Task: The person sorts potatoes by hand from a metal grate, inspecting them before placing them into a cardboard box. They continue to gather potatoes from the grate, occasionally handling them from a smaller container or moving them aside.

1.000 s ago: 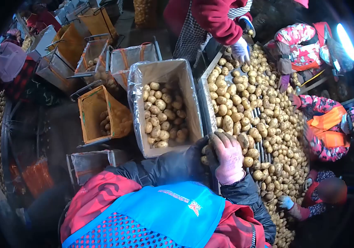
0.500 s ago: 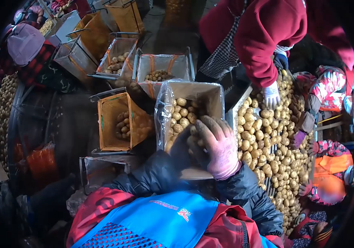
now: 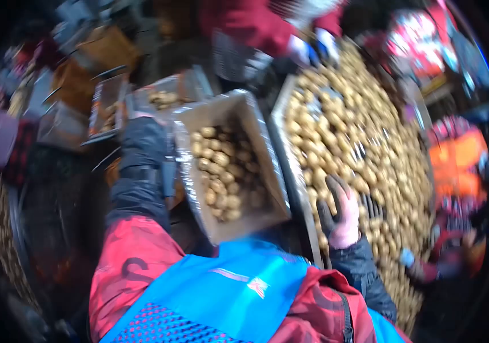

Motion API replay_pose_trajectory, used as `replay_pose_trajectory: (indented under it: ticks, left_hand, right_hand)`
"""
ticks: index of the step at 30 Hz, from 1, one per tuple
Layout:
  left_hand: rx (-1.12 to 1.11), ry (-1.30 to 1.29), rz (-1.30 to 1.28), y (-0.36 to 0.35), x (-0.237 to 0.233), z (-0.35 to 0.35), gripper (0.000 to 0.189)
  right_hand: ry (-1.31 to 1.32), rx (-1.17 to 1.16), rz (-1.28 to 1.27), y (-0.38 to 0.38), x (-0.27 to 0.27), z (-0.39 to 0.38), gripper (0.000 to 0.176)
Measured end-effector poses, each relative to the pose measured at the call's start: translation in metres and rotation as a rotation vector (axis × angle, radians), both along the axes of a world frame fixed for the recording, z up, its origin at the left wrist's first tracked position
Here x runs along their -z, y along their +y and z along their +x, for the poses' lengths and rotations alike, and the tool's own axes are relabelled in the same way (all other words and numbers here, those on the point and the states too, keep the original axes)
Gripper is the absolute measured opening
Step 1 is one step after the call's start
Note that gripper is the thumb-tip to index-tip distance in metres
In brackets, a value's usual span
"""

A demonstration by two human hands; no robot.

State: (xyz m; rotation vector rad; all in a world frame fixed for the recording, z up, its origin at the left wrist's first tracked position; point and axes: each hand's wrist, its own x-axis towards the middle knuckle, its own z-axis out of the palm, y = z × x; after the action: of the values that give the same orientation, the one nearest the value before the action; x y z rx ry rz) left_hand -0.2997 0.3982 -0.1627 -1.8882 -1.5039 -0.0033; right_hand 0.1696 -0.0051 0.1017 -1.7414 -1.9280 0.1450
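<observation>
My right hand (image 3: 343, 210), in a pink glove with dark palm and fingers, is over the potatoes (image 3: 324, 123) on the sorting table. Its thumb and fingers are apart, and nothing is held. On the other side, my left arm reaches forward past the lined box (image 3: 281, 197). My left hand (image 3: 143, 114) is at the near edge of a crate (image 3: 190, 86) that has a few potatoes in it. Blur and the sleeve hide its fingers. Loose potatoes (image 3: 219, 166) lie in the lined box between my arms, mostly toward its left side.
A metal rim (image 3: 293, 183) separates the lined box from the sorting table. Several other crates and orange bags (image 3: 107, 48) stand at the far left. A person in a dark red top (image 3: 250, 26) works at the table's far end, and others, one in an orange vest (image 3: 459, 163), along its right.
My hands have parted from above the lined box: the right went over the table's potatoes, the left forward to the crate. The view has turned, and the person in dark red has shifted left.
</observation>
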Motion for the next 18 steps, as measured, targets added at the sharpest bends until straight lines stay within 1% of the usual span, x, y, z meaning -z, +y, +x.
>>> replay_pose_trajectory:
  ticks: [1, 2, 3, 4, 5, 7, 8, 9, 10, 11, 13, 14, 15, 17, 18]
  left_hand:
    - [-0.004, -0.001, -0.284, -0.008, -0.034, 0.024, 0.050]
    - [-0.030, -0.040, -0.599, -0.018, -0.072, 0.049, 0.056]
    - [-0.087, -0.102, -0.889, -0.029, -0.113, 0.076, 0.064]
    - [0.107, 0.056, -0.677, -0.041, -0.098, 0.073, 0.067]
    - [0.190, 0.078, -0.695, -0.059, -0.094, 0.107, 0.067]
    - [0.380, -1.104, -1.061, -0.101, -0.113, 0.171, 0.064]
    - [0.406, -1.713, -1.198, -0.125, -0.126, 0.201, 0.063]
    - [0.374, -2.338, -1.280, -0.151, -0.142, 0.228, 0.061]
    - [0.370, -2.113, -1.336, -0.195, -0.166, 0.271, 0.058]
    - [0.369, -1.888, -1.373, -0.235, -0.186, 0.312, 0.055]
    - [0.292, -1.887, -1.864, -0.268, -0.169, 0.359, 0.050]
    - [0.476, -1.626, -1.779, -0.294, -0.170, 0.386, 0.049]
    - [0.639, -1.370, -1.672, -0.319, -0.171, 0.408, 0.048]
    - [0.986, -0.931, -1.303, -0.341, -0.195, 0.441, 0.049]
    - [1.067, -0.758, -1.194, -0.343, -0.193, 0.453, 0.051]
  right_hand:
    - [-0.012, 0.064, 0.007, -0.022, 0.004, 0.017, 0.049]
    - [-0.043, 0.134, 0.041, -0.041, 0.004, 0.030, 0.049]
    - [-0.041, 0.227, 0.074, -0.065, 0.014, 0.049, 0.048]
    - [-0.073, 0.340, 0.101, -0.093, 0.028, 0.068, 0.045]
    - [0.001, 0.486, 0.066, -0.118, 0.034, 0.080, 0.040]
    - [0.074, 0.686, 0.088, -0.167, 0.053, 0.104, 0.035]
    - [0.116, 0.791, 0.053, -0.189, 0.066, 0.112, 0.034]
    - [0.164, 0.888, 0.015, -0.210, 0.078, 0.118, 0.032]
    - [0.244, 0.957, 0.010, -0.228, 0.090, 0.118, 0.031]
    - [0.305, 0.966, 0.037, -0.239, 0.097, 0.113, 0.028]
    - [0.341, 0.978, 0.044, -0.261, 0.118, 0.104, 0.027]
    - [0.347, 0.979, -0.015, -0.271, 0.122, 0.098, 0.026]
    - [0.394, 0.970, 0.042, -0.280, 0.135, 0.091, 0.026]
    - [0.326, 0.948, -0.108, -0.288, 0.114, 0.079, 0.026]
    - [0.364, 0.930, -0.075, -0.297, 0.118, 0.075, 0.025]
